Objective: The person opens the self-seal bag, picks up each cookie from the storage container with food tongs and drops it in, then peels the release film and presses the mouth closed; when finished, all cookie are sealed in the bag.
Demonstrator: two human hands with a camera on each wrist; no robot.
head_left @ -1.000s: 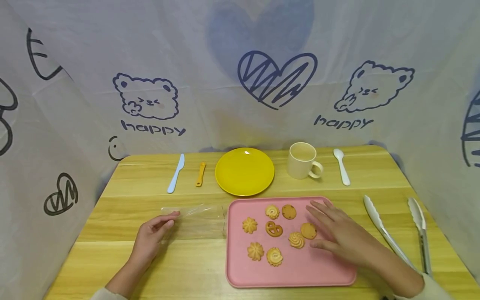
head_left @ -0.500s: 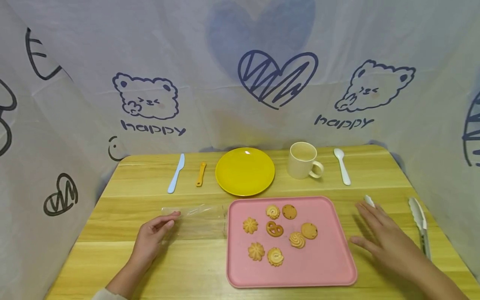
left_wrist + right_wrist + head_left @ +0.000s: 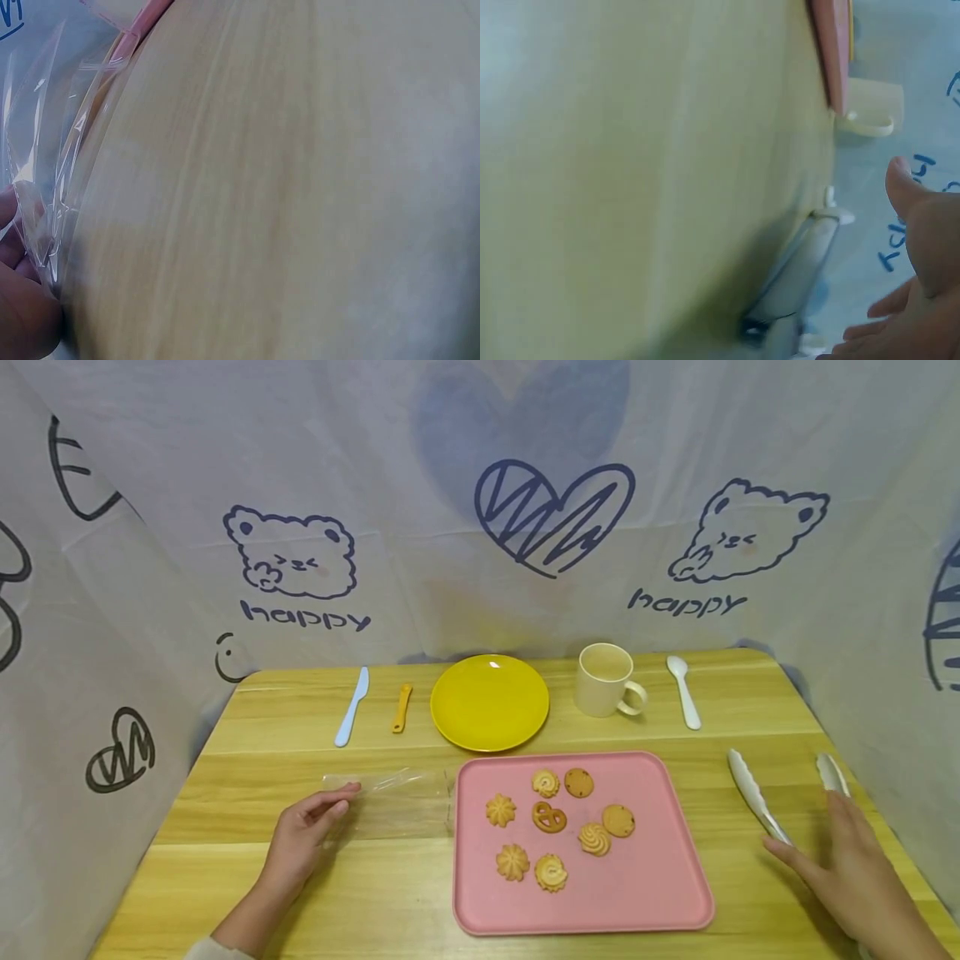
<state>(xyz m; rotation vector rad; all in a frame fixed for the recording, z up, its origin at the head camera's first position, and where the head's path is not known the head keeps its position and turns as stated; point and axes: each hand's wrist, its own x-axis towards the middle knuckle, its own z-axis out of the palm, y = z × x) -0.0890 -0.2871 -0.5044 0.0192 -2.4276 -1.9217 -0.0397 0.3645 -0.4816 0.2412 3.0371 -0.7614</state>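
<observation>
Cookies on tray, bag to its L, tongs to R, plate & mug behind.

The clear, colourless plastic film bag lies against pale yellow wood-grained tabletop with browner streaks; the long metal tongs are silvery grey; the rectangular tray is pink, its small baked cookies golden brown, some ridged like flowers or swirls, the round ones dark-specked; the round plate is bright yellow, the handled mug cream, the slim knife light blue, the spoon white; the whitish cloth backdrop carries dark blue hearts, bears and "happy" lettering
</observation>
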